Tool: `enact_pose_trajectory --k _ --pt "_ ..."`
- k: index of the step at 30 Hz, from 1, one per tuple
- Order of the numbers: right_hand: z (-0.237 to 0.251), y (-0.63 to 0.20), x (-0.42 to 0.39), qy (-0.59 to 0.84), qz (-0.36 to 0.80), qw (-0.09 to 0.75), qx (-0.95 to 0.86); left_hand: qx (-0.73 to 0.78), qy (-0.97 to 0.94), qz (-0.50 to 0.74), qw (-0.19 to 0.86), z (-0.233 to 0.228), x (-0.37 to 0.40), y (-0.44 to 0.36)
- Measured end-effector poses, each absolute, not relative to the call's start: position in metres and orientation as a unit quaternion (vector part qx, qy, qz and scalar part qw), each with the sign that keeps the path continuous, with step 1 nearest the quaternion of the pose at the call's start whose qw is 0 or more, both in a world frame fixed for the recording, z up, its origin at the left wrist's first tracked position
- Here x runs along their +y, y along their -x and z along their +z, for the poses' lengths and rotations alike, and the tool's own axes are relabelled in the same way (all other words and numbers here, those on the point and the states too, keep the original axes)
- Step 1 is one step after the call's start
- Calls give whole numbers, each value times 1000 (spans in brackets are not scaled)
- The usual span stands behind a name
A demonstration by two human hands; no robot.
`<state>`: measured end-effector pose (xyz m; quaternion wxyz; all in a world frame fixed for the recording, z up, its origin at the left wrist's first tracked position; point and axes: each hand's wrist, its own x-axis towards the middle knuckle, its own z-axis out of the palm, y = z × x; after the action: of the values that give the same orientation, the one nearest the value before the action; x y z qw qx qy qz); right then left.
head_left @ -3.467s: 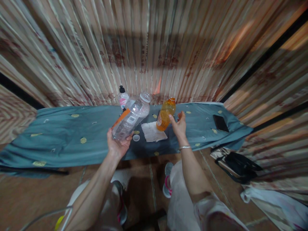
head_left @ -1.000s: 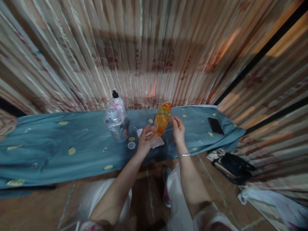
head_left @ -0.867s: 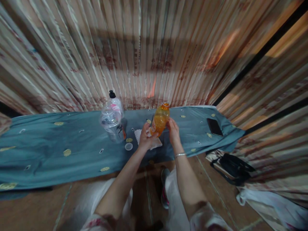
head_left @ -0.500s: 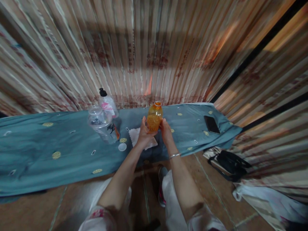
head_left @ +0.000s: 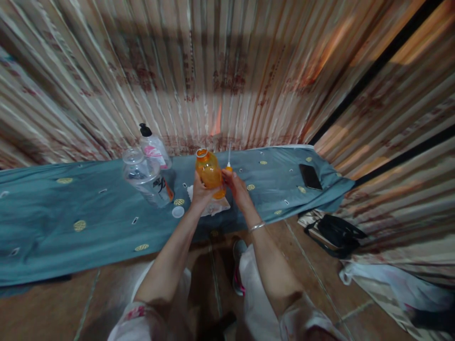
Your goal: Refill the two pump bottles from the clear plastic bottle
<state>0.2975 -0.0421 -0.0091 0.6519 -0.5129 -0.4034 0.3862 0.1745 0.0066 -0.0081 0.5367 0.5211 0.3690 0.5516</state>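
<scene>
My left hand is wrapped round the lower part of a see-through orange bottle, whose round mouth is uncovered and leans a little left. Just to its right, my right hand pinches an orange pump top with a thin pale tube pointing up. The right fingertips are close to the bottle's side; whether they touch it I cannot tell. Beneath the hands lies a pale cloth, partly covered by them. A small white round lid is left of the cloth.
A large clear jar stands at the left in front of a clear pump bottle with a black top. On the blue-green tablecloth at right is a black phone. A black bag sits right of the table; a striped curtain hangs behind.
The orange bottle has shifted left and tilted in my left hand. My right hand has come away slightly, and the pump top with its upright tube now shows in its fingers.
</scene>
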Motion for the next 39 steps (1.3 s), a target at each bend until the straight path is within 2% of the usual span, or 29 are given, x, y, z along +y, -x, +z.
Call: enact_pose_trajectory --k 3,5,7,9,11,19,24,30,39 --pt "-14 -311 -44 513 375 658 -405 381 -514 560 527 -5 3 -163" --pt "-18 -323 -48 590 289 618 -432 391 -509 565 518 -4 0 -153" --pt "-22 -332 -53 698 175 493 -489 397 -510 569 509 -3 -3 -142" --pt "-26 -333 -57 754 113 365 -535 400 -516 576 492 -3 -5 -130" --pt "-30 -325 -59 761 109 304 -563 401 -527 580 474 -4 -7 -121" --pt "-34 -282 -53 757 134 207 -605 427 -559 573 421 -5 -8 -110" --pt "-31 -287 -49 771 150 219 -579 419 -561 561 441 -1 -12 -111" --pt "-24 -317 -43 784 170 312 -509 412 -568 554 448 -8 -14 -119" --pt "-34 -312 -39 677 355 457 -455 402 -575 536 470 -16 -19 -130"
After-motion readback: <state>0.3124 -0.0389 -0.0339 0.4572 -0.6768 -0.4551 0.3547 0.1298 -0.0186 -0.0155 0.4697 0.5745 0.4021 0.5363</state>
